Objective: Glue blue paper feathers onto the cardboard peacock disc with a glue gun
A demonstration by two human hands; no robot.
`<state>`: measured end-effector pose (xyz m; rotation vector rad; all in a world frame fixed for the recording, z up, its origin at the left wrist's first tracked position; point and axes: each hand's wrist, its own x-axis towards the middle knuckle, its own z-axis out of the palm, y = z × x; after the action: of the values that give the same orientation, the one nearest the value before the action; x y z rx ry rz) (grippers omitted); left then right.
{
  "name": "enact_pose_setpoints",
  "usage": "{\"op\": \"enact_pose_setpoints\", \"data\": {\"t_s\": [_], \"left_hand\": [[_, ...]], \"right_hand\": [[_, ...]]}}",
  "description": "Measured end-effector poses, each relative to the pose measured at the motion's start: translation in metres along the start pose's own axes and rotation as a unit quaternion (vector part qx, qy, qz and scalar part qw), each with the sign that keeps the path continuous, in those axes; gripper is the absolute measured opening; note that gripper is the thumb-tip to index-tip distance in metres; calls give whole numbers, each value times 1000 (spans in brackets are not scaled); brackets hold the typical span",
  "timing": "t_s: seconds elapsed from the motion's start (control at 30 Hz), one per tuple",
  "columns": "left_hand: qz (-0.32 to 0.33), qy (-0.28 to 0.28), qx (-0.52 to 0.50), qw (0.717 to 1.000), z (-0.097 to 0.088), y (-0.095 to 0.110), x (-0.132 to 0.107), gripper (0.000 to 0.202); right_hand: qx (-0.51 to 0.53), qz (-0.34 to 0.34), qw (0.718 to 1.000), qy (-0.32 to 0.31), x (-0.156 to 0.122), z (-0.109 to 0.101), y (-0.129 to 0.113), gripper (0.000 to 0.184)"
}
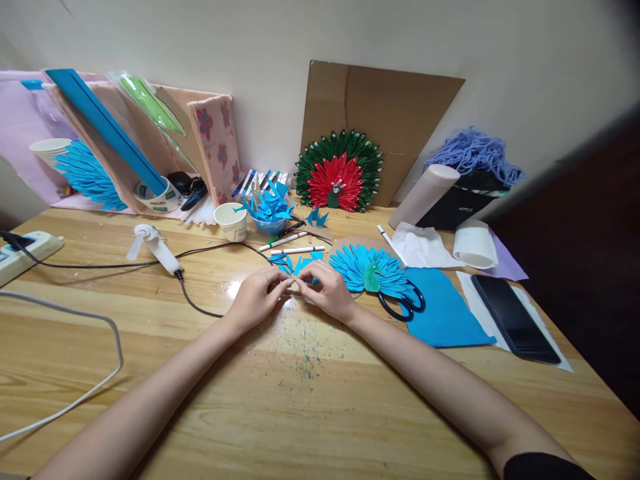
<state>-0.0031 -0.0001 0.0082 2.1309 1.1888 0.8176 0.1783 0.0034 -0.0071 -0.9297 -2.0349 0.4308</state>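
Well left of the fingers, a corded white glue gun rests on the table, apparently parked within reach yet clear of the handwork. Beyond the fingers, a bowl gathers a heap of blue cuttings, probably to keep them together; loose blue pieces lie nearer, just past the fingertips. Just right of the fingers sits a blue paper peacock; scissors protrude from under it, overlapping a blue sheet.

The left hand has thumb and fingertips pinched together, seemingly on a mostly hidden small piece. The right hand pinches it from the opposite side, its fingertips nearly meeting the left's, likely to steady something so slight between them.
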Motion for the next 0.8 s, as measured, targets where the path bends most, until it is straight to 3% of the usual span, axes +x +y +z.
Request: {"op": "enact_pose_setpoints", "data": {"t_s": [0.1, 0.4, 0.63, 0.8], "left_hand": [[-8, 2, -12, 1000, 0, -1, 0, 23], [11, 84, 7, 996, 2, 3, -1, 18], [-5, 36, -31, 999, 3, 2, -1, 20], [1, 18, -24, 1000, 5, 2, -1, 19]], "right_hand": [[1, 1, 1000, -14, 0, 0, 0, 10], [24, 60, 998, -1, 2, -2, 0, 8], [47, 81, 995, 22, 2, -3, 1, 7], [59, 69, 996, -7, 2, -4, 0, 7]]}}
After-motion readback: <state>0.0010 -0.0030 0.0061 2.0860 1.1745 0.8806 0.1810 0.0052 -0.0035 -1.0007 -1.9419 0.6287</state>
